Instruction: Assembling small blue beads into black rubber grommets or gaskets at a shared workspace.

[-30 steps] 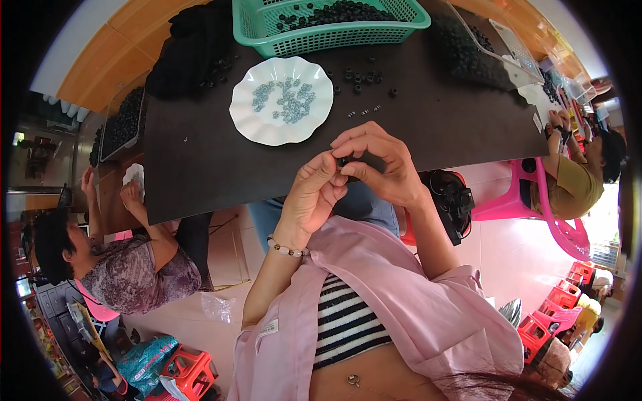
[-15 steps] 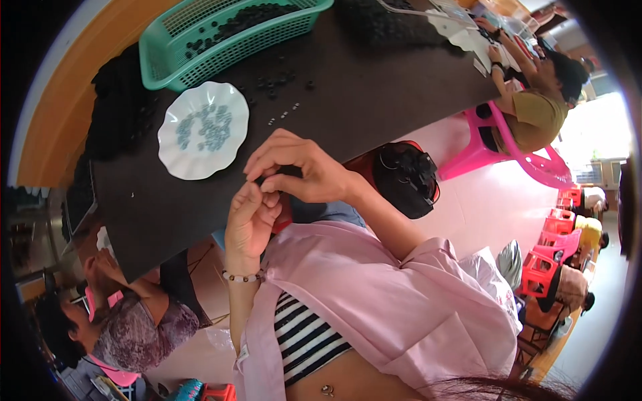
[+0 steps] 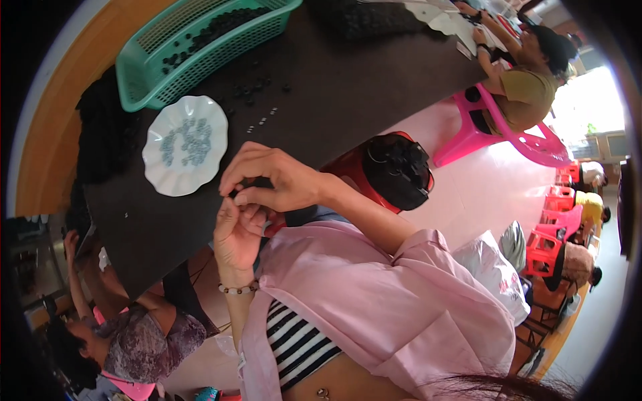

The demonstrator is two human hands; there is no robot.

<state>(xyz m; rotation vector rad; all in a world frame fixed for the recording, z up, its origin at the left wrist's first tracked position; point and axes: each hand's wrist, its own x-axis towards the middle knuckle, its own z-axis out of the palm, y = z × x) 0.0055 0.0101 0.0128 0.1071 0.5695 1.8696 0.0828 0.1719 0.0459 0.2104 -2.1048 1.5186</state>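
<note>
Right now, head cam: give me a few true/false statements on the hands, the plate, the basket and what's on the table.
1. Both hands meet over the near edge of the dark table. True: the left hand and right hand pinch a small dark piece between their fingertips.
2. The white scalloped plate is empty. False: it holds small pale blue-grey pieces.
3. The green plastic basket holds small dark pieces. True.
4. The left wrist is bare. False: it wears a beaded bracelet.
5. The basket sits on the plate. False: it stands apart, farther back on the table.
</note>
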